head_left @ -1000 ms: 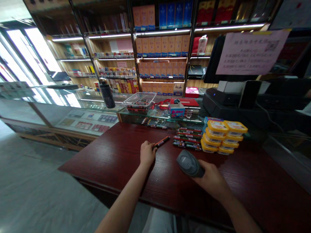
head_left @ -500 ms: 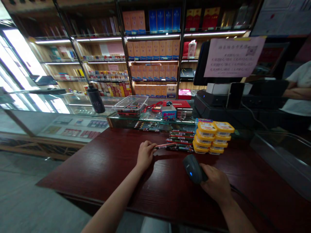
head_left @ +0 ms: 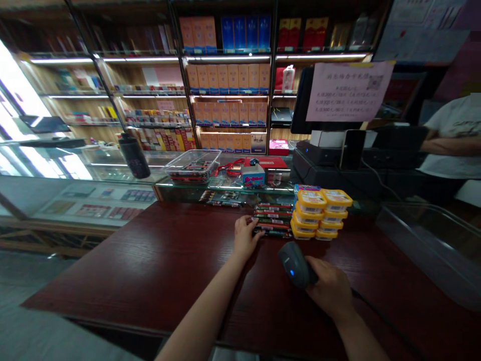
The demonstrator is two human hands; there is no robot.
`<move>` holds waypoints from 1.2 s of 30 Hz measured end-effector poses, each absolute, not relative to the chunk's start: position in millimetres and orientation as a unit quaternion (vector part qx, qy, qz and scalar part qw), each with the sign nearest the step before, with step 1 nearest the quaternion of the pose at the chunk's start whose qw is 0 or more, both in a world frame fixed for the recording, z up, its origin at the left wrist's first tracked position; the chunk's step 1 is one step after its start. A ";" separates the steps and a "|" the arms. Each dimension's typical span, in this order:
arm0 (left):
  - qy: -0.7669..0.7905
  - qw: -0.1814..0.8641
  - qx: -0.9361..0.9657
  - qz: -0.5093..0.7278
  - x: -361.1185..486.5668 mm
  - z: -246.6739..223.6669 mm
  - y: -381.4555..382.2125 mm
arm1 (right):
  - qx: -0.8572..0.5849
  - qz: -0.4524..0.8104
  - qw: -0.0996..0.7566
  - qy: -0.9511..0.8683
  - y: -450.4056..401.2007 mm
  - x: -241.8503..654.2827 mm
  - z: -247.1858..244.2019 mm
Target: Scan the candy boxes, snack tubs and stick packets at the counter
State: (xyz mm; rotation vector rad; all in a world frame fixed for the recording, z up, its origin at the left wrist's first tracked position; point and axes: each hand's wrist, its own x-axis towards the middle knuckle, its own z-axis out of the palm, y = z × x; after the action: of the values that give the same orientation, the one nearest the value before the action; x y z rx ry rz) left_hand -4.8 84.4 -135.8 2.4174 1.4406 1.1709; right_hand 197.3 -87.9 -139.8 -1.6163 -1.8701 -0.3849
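My right hand [head_left: 332, 288] is wrapped round the handle of a dark barcode scanner [head_left: 295, 265], which has a blue light lit and is held over the brown tabletop. My left hand [head_left: 246, 238] is at the left ends of a row of slim dark packets [head_left: 274, 220]. Its thumb and fingers are apart, with the fingertips touching or just over the packet ends. What the packets contain does not show. Directly to their right stand stacked yellow-lidded tubs [head_left: 313, 215], two columns side by side.
A clear plastic bin [head_left: 432, 250] is on the right. Behind the brown table [head_left: 150, 265] is a glass counter with a clear tub of packets [head_left: 193, 168], a small blue box [head_left: 253, 176] and a dark bottle [head_left: 134, 158]. A person with folded arms [head_left: 447, 140] stands at the right.
My left hand has moved right to the packet row; the thin packet it held away from the row no longer shows apart. My right hand still holds the scanner. The view has shifted slightly.
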 end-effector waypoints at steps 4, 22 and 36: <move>0.471 0.064 0.794 0.380 -4.7 -145.8 91.5 | -0.612 -0.151 0.317 -0.709 -87.2 197.1 -138.9; 0.470 0.102 0.751 0.452 -20.7 -143.9 105.3 | -0.623 -0.132 0.288 -0.715 -91.1 194.5 -139.7; 0.653 0.003 0.706 0.275 -117.0 -110.0 221.7 | -0.615 -0.149 0.272 -0.725 -83.7 204.2 -161.8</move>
State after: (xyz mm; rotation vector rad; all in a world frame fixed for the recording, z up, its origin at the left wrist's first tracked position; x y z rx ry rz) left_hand -117.0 221.7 -110.0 2.2145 2.0468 0.8621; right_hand 204.2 -83.7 -161.8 -1.6559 -1.9512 -0.3999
